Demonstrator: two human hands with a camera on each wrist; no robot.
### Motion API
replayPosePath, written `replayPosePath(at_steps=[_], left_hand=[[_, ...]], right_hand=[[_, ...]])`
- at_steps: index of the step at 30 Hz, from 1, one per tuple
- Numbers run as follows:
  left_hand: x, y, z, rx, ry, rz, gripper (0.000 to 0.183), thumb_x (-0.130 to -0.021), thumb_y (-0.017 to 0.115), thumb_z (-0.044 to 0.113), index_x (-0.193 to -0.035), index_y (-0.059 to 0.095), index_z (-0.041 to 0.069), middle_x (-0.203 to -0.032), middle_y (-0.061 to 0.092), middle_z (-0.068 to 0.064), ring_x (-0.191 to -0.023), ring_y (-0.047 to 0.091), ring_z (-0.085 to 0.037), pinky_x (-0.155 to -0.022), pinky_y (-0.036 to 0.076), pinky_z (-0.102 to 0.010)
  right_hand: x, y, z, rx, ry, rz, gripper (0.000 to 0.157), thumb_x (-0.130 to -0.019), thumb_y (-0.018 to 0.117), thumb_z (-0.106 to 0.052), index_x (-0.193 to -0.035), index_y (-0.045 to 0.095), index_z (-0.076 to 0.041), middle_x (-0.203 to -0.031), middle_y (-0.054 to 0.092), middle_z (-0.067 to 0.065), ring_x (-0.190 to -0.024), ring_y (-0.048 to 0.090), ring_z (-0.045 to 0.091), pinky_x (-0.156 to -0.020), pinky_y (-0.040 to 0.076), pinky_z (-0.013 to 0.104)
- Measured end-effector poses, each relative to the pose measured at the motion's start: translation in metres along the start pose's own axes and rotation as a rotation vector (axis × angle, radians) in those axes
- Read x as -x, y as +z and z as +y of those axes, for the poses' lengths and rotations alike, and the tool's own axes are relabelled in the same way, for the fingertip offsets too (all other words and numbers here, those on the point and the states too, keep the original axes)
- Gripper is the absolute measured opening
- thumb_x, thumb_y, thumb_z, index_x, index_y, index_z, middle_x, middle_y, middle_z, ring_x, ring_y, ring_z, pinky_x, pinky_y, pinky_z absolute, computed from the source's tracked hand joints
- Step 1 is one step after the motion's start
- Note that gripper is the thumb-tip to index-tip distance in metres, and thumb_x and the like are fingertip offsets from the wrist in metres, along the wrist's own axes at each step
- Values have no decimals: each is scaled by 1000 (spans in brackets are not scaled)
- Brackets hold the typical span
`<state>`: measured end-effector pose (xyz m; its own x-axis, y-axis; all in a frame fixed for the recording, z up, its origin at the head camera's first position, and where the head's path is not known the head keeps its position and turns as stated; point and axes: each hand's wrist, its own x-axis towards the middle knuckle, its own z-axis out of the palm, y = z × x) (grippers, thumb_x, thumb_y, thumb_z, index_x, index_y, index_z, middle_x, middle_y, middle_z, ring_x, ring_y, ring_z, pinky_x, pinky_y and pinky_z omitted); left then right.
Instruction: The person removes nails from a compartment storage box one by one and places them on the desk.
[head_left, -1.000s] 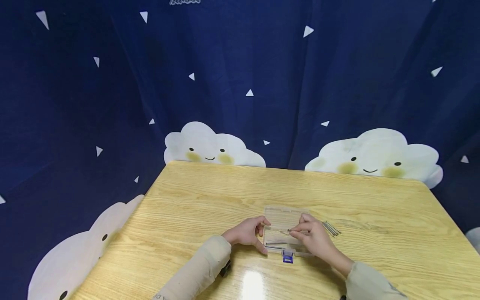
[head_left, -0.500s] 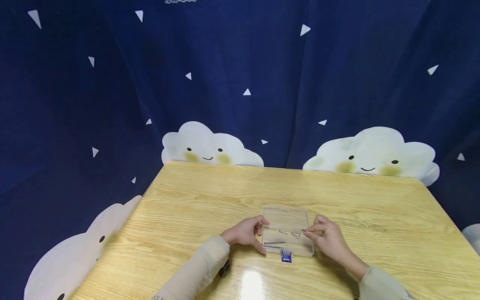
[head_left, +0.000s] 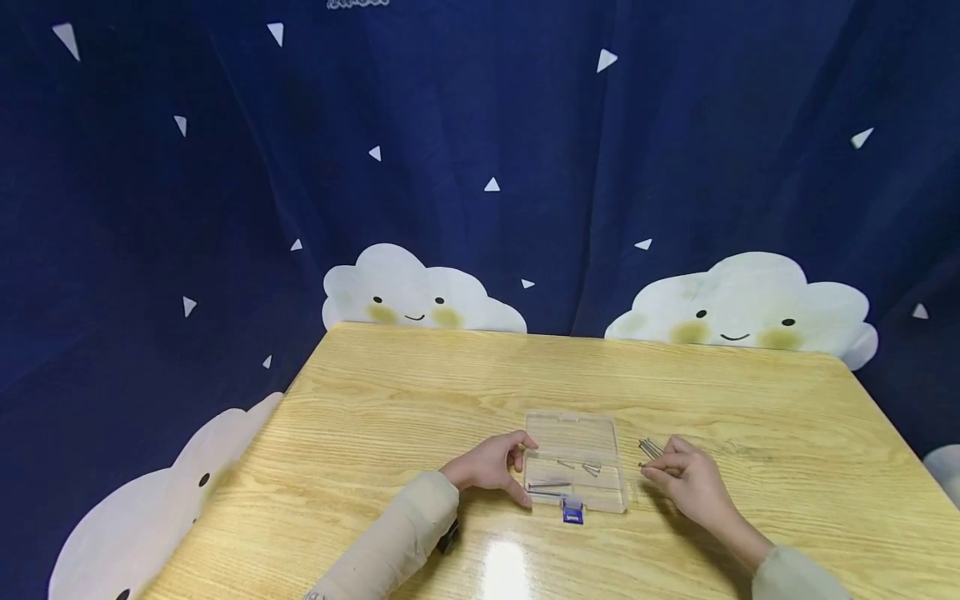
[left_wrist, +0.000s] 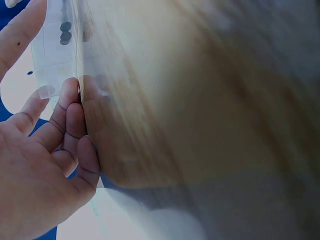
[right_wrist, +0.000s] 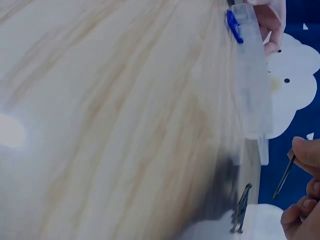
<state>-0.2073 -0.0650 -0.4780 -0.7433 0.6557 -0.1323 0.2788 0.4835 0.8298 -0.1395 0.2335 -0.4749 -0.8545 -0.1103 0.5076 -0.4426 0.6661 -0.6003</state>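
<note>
A clear plastic box [head_left: 611, 497] with a blue latch [head_left: 572, 511] lies open on the table, its lid [head_left: 570, 429] laid back. Long nails [head_left: 550, 486] lie in its front section and several short ones [head_left: 592, 468] behind them. My left hand [head_left: 491, 464] grips the box's left end, thumb at the front corner and fingers toward the back; the left wrist view shows its fingertips [left_wrist: 70, 90] along the edge. Right of the box, my right hand [head_left: 686, 479] pinches a nail [right_wrist: 284, 176] between thumb and forefinger, close to a small pile of nails [right_wrist: 241, 209] on the table.
The wooden table [head_left: 420, 392] reaches back to a dark blue curtain [head_left: 450, 125] printed with white clouds and triangles. A small black object [head_left: 448, 537] shows beneath the left forearm.
My right hand has moved right, from over the box to beside the nail pile, with a nail in its fingertips. The short nails in the box are now uncovered. My left hand stays put.
</note>
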Motion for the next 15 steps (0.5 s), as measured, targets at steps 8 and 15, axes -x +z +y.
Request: replayPosePath(at_steps=[8, 15], left_hand=[[1, 0, 0, -8, 7, -1, 69, -56, 86, 5, -115, 52, 4, -76, 51, -9, -65, 43, -10, -64, 36, -20], [0, 0, -1, -11, 9, 0, 69, -56, 86, 5, -115, 52, 4, -76, 51, -8, -65, 43, -9, -64, 36, -20]], right_hand=[[9, -8, 14, 52, 5, 23, 17, -59, 78, 6, -63, 69, -8, -63, 38, -13, -54, 32, 1, -46, 30, 21], [17, -12, 27, 110, 13, 23, 17, -58, 79, 4, -62, 70, -9, -61, 36, -14, -53, 30, -1, -46, 29, 20]])
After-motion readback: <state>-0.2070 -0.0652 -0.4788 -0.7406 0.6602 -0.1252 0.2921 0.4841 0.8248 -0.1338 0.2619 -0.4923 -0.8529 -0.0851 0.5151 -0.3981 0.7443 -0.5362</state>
